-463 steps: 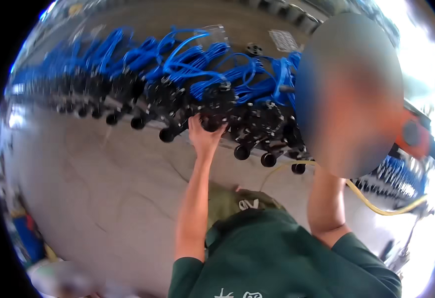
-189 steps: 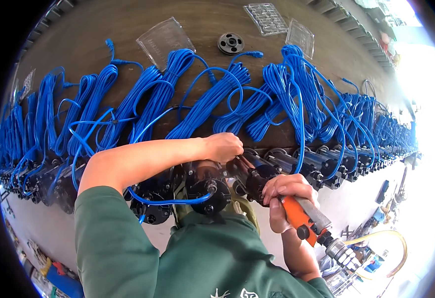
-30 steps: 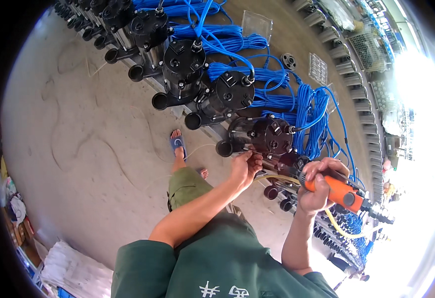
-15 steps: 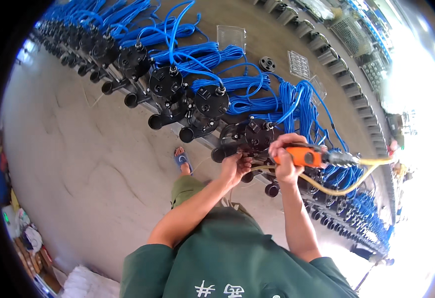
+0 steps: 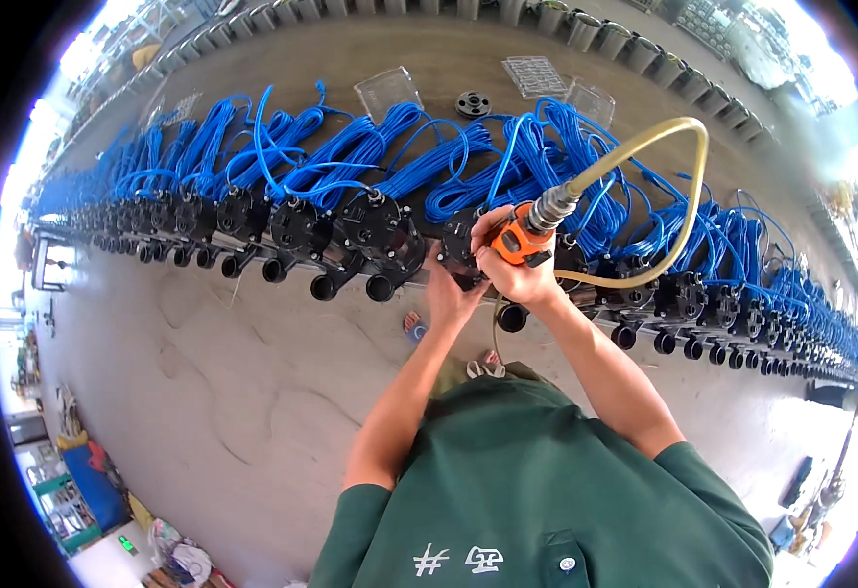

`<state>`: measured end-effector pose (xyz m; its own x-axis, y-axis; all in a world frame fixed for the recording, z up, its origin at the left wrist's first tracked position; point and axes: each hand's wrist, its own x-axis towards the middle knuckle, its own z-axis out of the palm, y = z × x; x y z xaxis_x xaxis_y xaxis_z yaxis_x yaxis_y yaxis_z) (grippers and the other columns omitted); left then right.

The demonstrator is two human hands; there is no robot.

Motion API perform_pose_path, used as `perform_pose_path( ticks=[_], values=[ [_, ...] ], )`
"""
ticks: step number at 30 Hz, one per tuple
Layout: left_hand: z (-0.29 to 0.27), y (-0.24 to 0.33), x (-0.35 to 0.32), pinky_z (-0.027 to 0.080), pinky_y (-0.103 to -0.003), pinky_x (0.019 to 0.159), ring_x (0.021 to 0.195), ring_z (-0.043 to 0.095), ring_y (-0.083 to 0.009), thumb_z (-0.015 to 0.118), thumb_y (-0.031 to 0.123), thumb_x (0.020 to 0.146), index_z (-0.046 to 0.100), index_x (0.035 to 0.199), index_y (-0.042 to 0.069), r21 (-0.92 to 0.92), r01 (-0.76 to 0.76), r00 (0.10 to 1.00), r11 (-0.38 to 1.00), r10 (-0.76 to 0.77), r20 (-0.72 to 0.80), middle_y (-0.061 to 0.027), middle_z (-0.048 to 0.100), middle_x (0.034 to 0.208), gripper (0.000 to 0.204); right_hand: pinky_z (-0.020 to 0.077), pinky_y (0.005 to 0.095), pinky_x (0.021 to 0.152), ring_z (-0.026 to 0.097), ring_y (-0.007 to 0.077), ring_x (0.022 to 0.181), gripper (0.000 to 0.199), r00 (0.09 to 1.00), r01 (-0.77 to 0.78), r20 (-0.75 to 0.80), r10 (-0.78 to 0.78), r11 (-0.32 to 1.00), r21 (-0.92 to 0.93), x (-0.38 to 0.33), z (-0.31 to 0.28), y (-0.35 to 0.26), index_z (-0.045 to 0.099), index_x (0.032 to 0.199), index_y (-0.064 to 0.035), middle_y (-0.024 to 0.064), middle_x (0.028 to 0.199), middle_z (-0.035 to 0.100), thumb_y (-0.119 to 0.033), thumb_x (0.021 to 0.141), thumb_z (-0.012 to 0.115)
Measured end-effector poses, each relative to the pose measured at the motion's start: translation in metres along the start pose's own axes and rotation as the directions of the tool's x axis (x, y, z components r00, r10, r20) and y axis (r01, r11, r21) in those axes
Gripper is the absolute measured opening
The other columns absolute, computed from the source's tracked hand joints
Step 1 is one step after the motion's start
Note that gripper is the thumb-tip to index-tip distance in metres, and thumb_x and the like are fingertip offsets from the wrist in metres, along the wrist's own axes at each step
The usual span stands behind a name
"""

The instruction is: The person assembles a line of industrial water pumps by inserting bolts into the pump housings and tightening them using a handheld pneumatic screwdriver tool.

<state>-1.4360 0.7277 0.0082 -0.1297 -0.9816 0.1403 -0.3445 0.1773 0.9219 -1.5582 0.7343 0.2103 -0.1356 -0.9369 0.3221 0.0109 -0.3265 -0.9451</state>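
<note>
My right hand (image 5: 512, 269) is wrapped round an orange air screwdriver (image 5: 524, 238), its metal hose fitting pointing up and right. A black submersible pump (image 5: 460, 242) stands at the table edge in front of me, partly covered by my hands. Thumb and fingers of my left hand (image 5: 451, 294) close round its near side. The tool's front end is hidden by my right hand and the pump, so I cannot tell whether it touches a screw. From the tool's fitting a yellow air hose (image 5: 689, 186) loops right and back under my wrist.
More black pumps (image 5: 382, 235) line the table edge on both sides, their outlets facing me. Blue cable bundles (image 5: 449, 162) lie behind them. Farther back are a black round part (image 5: 472, 104), clear plastic trays (image 5: 388, 91) and a row of metal cylinders (image 5: 584, 31).
The view has turned right, so the row now runs across it. The air screwdriver has tilted, its hose end swinging upward. My left hand has moved up onto the pump's side.
</note>
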Motion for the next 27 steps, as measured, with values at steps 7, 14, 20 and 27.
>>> perform_pose_path(
  ticks=[7, 14, 20, 27],
  values=[
    [-0.01, 0.016, -0.002, 0.054, -0.045, 0.087, 0.107, 0.064, -0.043, 0.088, 0.022, 0.069, 0.033, 0.141, -0.001, 0.059, 0.027, 0.997, 0.998, -0.032, 0.069, -0.0253, 0.061, 0.12, 0.094, 0.0526, 0.0264, 0.065, 0.063, 0.0102, 0.066, 0.02, 0.998, 0.053, -0.035, -0.053, 0.998, 0.016, -0.001, -0.002, -0.001, 0.067, 0.086, 0.0009, 0.0032, 0.072, 0.067, 0.0, 0.067, 0.062],
    [-0.005, 0.011, -0.004, 0.055, -0.044, 0.083, 0.102, 0.066, -0.0401, 0.088, 0.024, 0.069, 0.03, 0.143, -0.004, 0.068, -0.039, 0.999, 0.997, 0.039, 0.0, -0.0234, 0.064, 0.117, 0.098, 0.0521, 0.0266, 0.064, 0.063, 0.0108, 0.067, 0.017, 0.997, 0.065, -0.05, -0.064, 0.998, 0.014, 0.0, -0.001, 0.007, 0.066, 0.087, 0.0022, 0.0039, 0.074, 0.066, 0.002, 0.07, 0.062],
    [-0.004, 0.04, -0.005, 0.056, -0.04, 0.077, 0.088, 0.071, -0.0294, 0.09, 0.021, 0.065, 0.034, 0.14, -0.007, 0.031, -0.004, 0.994, 1.0, 0.007, -0.109, -0.0091, 0.072, 0.092, 0.098, 0.0522, 0.027, 0.067, 0.064, 0.0128, 0.074, 0.023, 0.997, -0.046, -0.052, 0.052, 0.993, 0.105, -0.006, -0.004, 0.016, 0.063, 0.094, 0.0018, 0.006, 0.082, 0.066, 0.007, 0.072, 0.061],
    [-0.003, 0.034, -0.003, 0.057, -0.038, 0.073, 0.084, 0.07, -0.0297, 0.089, 0.017, 0.063, 0.037, 0.139, -0.005, -0.028, 0.041, 0.995, 0.999, -0.044, -0.094, -0.0093, 0.071, 0.092, 0.095, 0.052, 0.0253, 0.066, 0.063, 0.0114, 0.073, 0.023, 0.998, -0.056, -0.032, 0.06, 0.993, 0.102, -0.007, -0.007, 0.022, 0.062, 0.095, 0.0004, 0.0057, 0.082, 0.065, 0.007, 0.073, 0.063]
  ],
)
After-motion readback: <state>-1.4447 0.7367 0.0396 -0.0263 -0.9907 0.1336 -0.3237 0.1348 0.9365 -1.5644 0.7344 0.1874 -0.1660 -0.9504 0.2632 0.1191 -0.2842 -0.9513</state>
